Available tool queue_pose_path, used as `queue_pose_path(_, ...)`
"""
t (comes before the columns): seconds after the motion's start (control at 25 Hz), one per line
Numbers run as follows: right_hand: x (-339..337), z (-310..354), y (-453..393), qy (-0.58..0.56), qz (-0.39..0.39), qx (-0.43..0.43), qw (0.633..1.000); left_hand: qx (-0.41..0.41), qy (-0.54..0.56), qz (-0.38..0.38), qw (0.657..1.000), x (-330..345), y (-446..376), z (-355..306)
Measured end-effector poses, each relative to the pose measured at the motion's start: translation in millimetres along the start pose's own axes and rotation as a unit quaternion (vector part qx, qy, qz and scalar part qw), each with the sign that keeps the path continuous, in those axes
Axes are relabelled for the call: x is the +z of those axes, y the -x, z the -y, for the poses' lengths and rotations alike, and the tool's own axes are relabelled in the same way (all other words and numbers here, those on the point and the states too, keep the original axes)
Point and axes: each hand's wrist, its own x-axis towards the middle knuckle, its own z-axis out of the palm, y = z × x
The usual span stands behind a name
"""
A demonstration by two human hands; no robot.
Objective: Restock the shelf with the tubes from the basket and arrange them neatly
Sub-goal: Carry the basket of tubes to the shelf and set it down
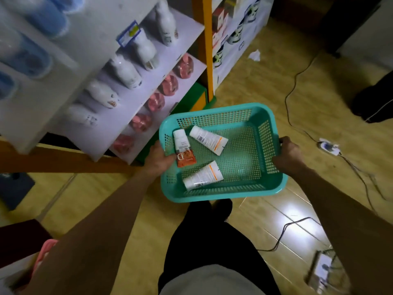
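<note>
Both hands, left grip [158,156] and right grip [287,153], are clamped on the rims of the teal perforated plastic basket [244,191], where three light, squishy, probably slick plastic tubes [203,175] lie loose, so I'd grab each mid-body.

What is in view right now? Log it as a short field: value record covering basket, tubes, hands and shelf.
basket: teal perforated plastic basket, carried above the floor beside the shelf
tubes in basket: three, all lying flat
tube 1: orange and white tube, by the left wall
tube 2: upper white tube, orange stripe, cap toward upper left
tube 3: lower white tube, near the front wall
left hand: grip on the basket's left rim
right hand: grip on the basket's right rim
shelf: white tiers holding white bottles above pink items
floor: cables
</note>
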Motion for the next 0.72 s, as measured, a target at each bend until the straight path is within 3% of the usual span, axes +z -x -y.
queue_pose_path(0.16, -35, -11, -58, 0.009, 0.021, -0.001, 1.0, -0.011, 0.016, -0.002, 1.0, 15, -26, -55)
queue_pose_path(0.36, -84, 0, -150, 0.033, 0.051, -0.027, 0.998, -0.031, 0.052, -0.033, 0.998, 44, -102, -62)
queue_pose_path(0.56, -142, 15, -241, 0.059, 0.034, -0.049, 0.996, -0.029, 0.092, -0.075, 0.993, 46, -106, -192)
queue_pose_path(0.72, -186, 18, -301, 0.076, 0.052, -0.07, 0.993, -0.043, 0.09, -0.087, 0.991, 59, -134, -238)
